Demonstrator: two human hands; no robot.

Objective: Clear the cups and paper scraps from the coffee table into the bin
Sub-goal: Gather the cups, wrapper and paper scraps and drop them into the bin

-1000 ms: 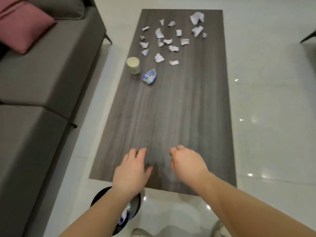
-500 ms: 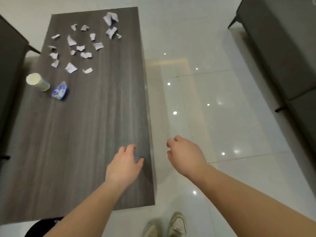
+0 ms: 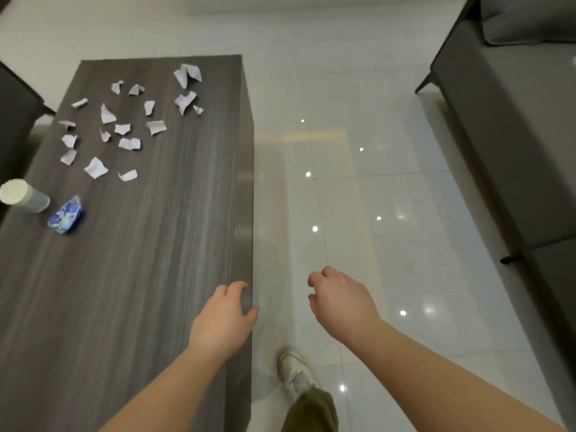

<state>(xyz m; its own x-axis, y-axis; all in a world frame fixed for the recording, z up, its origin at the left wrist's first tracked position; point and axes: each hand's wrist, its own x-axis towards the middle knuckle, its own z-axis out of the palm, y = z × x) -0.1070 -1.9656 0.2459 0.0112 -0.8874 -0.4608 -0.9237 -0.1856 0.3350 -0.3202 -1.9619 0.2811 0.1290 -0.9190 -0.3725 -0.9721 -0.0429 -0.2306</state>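
Two cups sit at the left edge of the dark wood counter (image 3: 140, 260): one upright pale cup (image 3: 23, 195) and, just beside it, one crushed blue-and-white cup (image 3: 66, 216) lying flat. Roughly twenty white paper scraps (image 3: 124, 129) lie scattered beyond them toward the far end. Both bare forearms reach forward. The left hand (image 3: 223, 319) hovers over the counter's right edge, fingers loosely curled, holding nothing. The right hand (image 3: 339, 299) hangs over the glossy floor (image 3: 374, 198), also loosely curled and unladen.
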